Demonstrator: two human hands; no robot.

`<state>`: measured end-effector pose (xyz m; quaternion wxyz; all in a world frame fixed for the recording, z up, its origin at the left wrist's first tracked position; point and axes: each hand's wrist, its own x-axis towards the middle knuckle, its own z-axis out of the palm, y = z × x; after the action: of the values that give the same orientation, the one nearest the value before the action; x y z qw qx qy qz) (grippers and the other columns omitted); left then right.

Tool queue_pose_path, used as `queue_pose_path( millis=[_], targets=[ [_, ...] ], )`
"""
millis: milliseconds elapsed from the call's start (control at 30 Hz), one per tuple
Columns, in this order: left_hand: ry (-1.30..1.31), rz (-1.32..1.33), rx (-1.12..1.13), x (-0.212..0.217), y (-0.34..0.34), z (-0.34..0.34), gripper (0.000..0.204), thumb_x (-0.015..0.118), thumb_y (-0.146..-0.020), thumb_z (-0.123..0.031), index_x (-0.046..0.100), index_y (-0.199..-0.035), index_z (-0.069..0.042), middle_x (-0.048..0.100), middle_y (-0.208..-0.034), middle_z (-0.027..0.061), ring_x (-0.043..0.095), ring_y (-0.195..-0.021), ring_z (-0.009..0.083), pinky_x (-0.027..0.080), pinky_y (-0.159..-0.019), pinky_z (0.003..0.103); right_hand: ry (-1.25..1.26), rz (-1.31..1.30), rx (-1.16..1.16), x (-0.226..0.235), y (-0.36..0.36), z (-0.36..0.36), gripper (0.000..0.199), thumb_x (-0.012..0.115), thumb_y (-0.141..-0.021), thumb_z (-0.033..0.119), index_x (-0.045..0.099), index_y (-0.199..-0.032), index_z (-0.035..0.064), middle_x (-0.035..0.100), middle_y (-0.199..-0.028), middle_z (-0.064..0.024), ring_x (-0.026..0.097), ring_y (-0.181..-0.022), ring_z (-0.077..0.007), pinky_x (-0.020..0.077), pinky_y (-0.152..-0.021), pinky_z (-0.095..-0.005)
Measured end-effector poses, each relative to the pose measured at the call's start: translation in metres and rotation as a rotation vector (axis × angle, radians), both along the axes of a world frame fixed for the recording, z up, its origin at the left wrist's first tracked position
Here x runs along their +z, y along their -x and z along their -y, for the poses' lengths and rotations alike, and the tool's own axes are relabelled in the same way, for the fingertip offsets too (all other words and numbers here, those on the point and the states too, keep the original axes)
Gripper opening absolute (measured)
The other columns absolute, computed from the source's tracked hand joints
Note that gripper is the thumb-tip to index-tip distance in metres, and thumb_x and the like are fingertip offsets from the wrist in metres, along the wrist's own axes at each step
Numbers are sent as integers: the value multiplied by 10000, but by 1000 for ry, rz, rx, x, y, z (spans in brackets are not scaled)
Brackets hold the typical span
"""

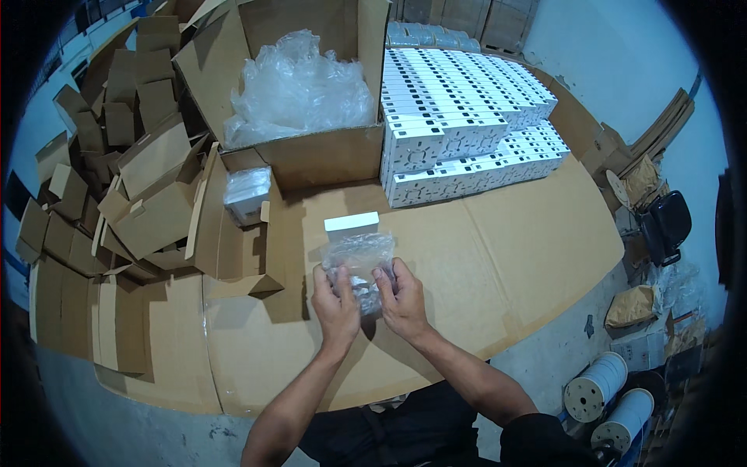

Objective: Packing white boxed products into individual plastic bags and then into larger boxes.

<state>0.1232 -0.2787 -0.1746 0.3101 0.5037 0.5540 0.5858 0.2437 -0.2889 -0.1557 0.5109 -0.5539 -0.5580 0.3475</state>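
Observation:
Near the middle of the cardboard-covered table, my left hand (337, 305) and my right hand (402, 298) grip a clear plastic bag (359, 253) from both sides, thumbs on top. Something silvery or glossy shows through its lower part, but I cannot make out what. Just beyond the bag's far edge is a small white box (352, 225); whether the bag touches it I cannot tell. To the left, an open brown carton (261, 257) holds several plastic-wrapped packs (248, 194) at its far end.
A large open carton (327, 159) full of crumpled clear plastic (303, 93) stands at the back. Stacked white printed boxes (467, 124) rise at the back right. Emptied brown cartons (148, 202) pile up on the left. Cable spools (595, 387) and a black chair (667, 226) are off the table's right side.

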Motion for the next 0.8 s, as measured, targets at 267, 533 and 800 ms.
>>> queue_pose_path(
  millis=[267,533,800],
  targets=[
    [-38,-71,53,11,27,-3,224,495,-1070,-168,572,-978,21,554,-719,37,491,-640,92,430,-586,282,4,-162,-9,-11,-25,-9,181,604,-1029,147,592,-926,-1,560,-663,2,474,-635,-39,408,-560,-258],
    [-2,-133,-53,13,20,4,206,486,-1073,-167,576,-994,1,537,-674,36,490,-602,94,421,-557,280,148,-449,97,0,-42,-17,177,630,-1030,198,643,-985,28,618,-851,38,542,-763,-46,458,-683,-221],
    [66,-105,-80,15,19,9,176,509,-1067,-177,566,-1038,-13,552,-638,28,539,-569,82,445,-522,282,80,-721,-65,-1,-38,-22,199,576,-1059,214,629,-982,39,592,-821,44,524,-717,-50,466,-668,-235]
  ],
)
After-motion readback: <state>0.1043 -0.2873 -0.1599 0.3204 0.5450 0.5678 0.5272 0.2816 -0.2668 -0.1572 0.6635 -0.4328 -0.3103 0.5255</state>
